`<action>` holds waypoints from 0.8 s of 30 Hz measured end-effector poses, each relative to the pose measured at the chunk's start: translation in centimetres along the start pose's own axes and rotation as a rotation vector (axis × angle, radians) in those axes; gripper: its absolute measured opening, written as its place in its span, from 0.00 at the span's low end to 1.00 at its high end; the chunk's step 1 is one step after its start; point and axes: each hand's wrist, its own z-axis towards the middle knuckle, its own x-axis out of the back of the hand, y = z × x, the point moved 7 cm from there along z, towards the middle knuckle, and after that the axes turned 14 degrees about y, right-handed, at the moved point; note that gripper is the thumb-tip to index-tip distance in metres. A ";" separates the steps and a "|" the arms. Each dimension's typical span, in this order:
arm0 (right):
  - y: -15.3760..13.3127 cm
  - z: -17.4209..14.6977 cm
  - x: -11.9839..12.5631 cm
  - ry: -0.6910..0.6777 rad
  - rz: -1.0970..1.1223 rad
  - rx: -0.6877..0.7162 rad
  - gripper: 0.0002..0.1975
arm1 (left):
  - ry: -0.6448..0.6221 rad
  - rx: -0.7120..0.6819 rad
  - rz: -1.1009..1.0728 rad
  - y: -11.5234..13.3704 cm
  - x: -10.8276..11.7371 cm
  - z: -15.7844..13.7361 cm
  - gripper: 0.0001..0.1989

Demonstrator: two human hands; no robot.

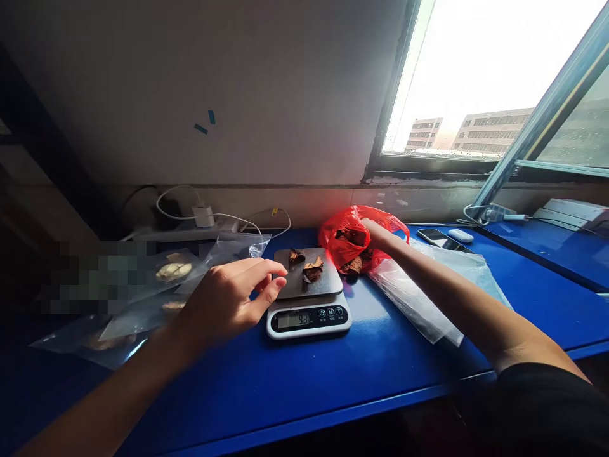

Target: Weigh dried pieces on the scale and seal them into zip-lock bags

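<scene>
A small digital scale (309,322) with a steel top stands on the blue table. Two curled, dry brown pieces (313,271) that look like dried peel or bark lie on its plate, and the display seems to read 9.8. My left hand (240,289) hovers at the plate's left edge, fingers loosely bent, thumb and forefinger apart, with nothing visible between them. Behind the scale on the right is a red plastic bag (390,219) holding more brown pieces (354,265). My right hand (373,230) reaches into this bag; its fingers are hidden there.
Clear plastic bags (137,304) with pale and brown pieces lie at the left. Flat plastic bags (428,311) rest under my right forearm. A phone (440,238), a white case (460,235) and a charger (203,216) on a power strip sit along the wall.
</scene>
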 end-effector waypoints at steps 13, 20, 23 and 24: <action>-0.2 -1.4 1.4 0.026 -0.109 0.095 0.08 | -0.098 0.012 0.002 0.0 -0.9 -0.3 0.09; 0.1 0.6 1.3 0.117 -0.087 0.067 0.08 | -0.133 0.012 0.001 -0.4 -1.1 -0.3 0.09; 1.3 0.8 2.6 0.156 -0.164 0.015 0.08 | -0.145 0.030 -0.002 -0.5 -0.9 -0.6 0.09; 1.3 0.7 2.9 0.151 -0.180 0.014 0.07 | -0.146 0.036 -0.008 -0.5 -0.8 -0.8 0.09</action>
